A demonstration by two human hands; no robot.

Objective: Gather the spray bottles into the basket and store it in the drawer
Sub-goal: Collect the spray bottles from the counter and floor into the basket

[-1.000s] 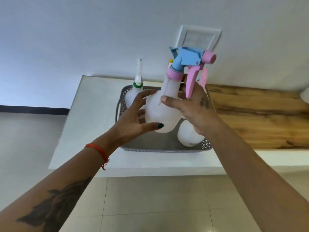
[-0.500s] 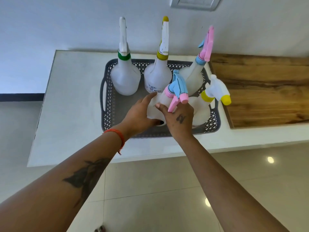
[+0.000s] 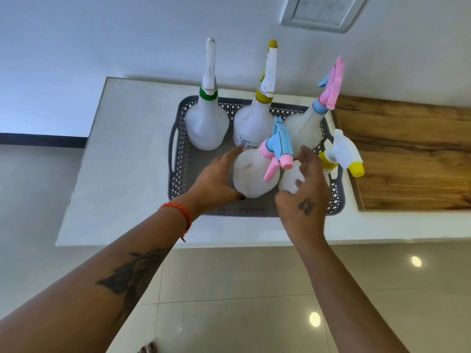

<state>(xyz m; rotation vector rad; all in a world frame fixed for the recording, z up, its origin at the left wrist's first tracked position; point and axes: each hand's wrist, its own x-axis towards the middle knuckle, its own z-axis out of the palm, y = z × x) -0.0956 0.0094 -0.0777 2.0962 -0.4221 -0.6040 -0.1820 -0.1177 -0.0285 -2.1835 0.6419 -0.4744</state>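
A grey lattice basket (image 3: pixel 175 159) sits on the white counter and holds several white spray bottles. At the back stand a green-collared bottle (image 3: pixel 206 126), a yellow-collared bottle (image 3: pixel 253 123) and a blue-collared bottle with a pink trigger (image 3: pixel 307 123). A bottle with a yellow collar and white head (image 3: pixel 342 152) is at the front right. The pink-collared bottle with a blue head (image 3: pixel 251 175) stands upright in the basket's front middle. My left hand (image 3: pixel 216 179) cups its left side. My right hand (image 3: pixel 304 200) hovers just right of it, fingers spread, partly hiding the front right bottle's body.
The white counter (image 3: pixel 127 154) ends at its left and near edges, with tiled floor (image 3: pixel 229 289) below. A wooden board (image 3: pixel 407 159) lies right of the basket. A switch plate (image 3: pixel 321 11) is on the wall above.
The pink-collared bottle came down from mid-air into the basket. My right hand has let go of it and drawn back to the right, while my left hand stays on it.
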